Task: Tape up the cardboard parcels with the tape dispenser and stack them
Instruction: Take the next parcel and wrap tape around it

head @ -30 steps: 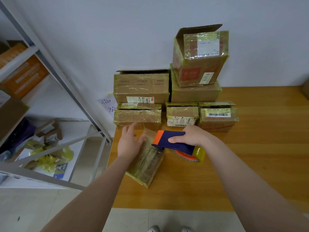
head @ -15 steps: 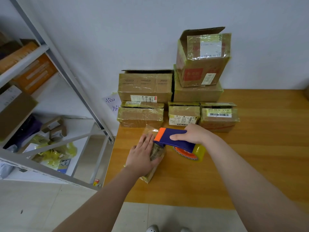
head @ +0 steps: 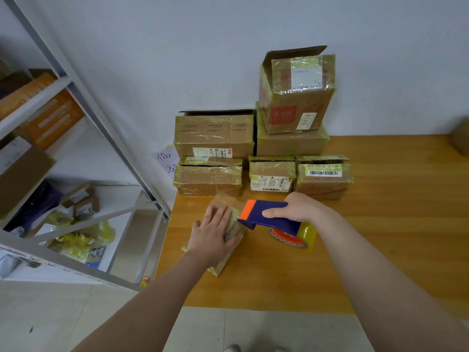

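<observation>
A small taped cardboard parcel (head: 232, 233) lies near the left edge of the wooden table (head: 380, 237). My left hand (head: 212, 231) presses flat on top of it and hides most of it. My right hand (head: 298, 208) grips the blue and orange tape dispenser (head: 269, 215), whose orange front edge sits at the parcel's right side. Its roll of clear tape (head: 299, 236) hangs below my wrist. Several taped parcels (head: 272, 174) are stacked against the wall behind.
A grey metal shelf rack (head: 83, 179) with boxes and yellow bags stands at the left, close to the table's left edge. Another box (head: 460, 135) sits at the far right edge. Pale floor tiles (head: 228, 326) show below the table's front edge.
My left hand slid down from the parcel's far end onto its top and now presses it. The dispenser stays at the parcel's right side. The camera view shifted slightly.
</observation>
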